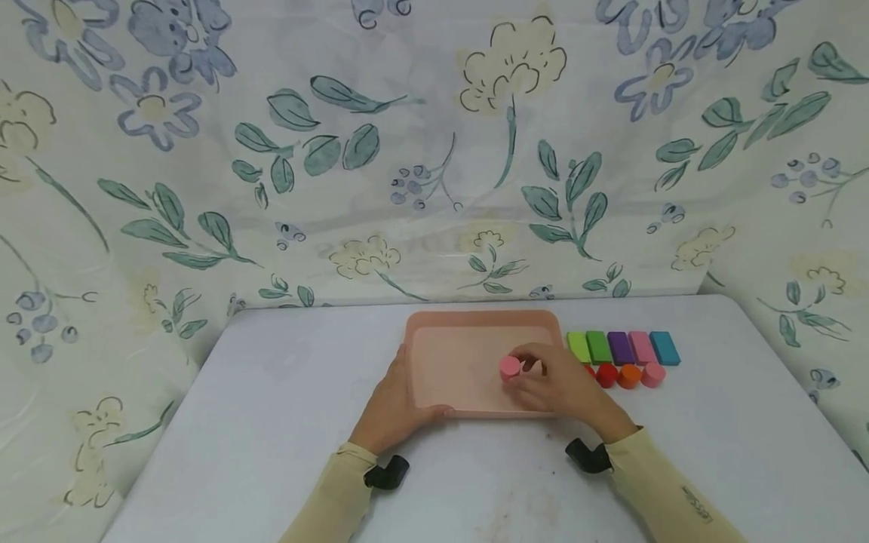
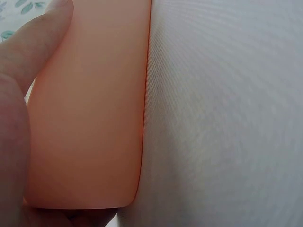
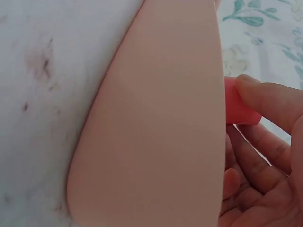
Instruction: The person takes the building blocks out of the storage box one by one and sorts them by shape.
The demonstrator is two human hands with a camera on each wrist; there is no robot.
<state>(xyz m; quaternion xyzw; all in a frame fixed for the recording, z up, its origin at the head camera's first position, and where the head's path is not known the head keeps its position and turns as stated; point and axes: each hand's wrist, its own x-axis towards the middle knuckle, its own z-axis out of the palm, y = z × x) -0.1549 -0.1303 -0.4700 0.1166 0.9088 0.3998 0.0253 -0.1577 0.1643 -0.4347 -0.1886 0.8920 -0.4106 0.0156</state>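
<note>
A shallow peach tray (image 1: pixel 455 369) lies on the white table. My left hand (image 1: pixel 388 406) holds the tray by its near left corner, with the fingers along the left side and the thumb on the front edge. Above the right part of the tray, my right hand (image 1: pixel 560 383) pinches a pink cylinder block (image 1: pixel 509 368) between thumb and fingers. In the right wrist view, that pink block (image 3: pixel 240 106) shows partly behind the tray wall (image 3: pixel 156 113). Whether it touches the tray floor I cannot tell.
Right of the tray stands a row of flat rectangular blocks (image 1: pixel 621 348) in lime, green, purple, pink and blue. In front of them is a row of cylinder blocks (image 1: pixel 629 376), red, orange and pink, partly hidden by my right hand. A floral cloth (image 1: pixel 434 226) hangs behind the table.
</note>
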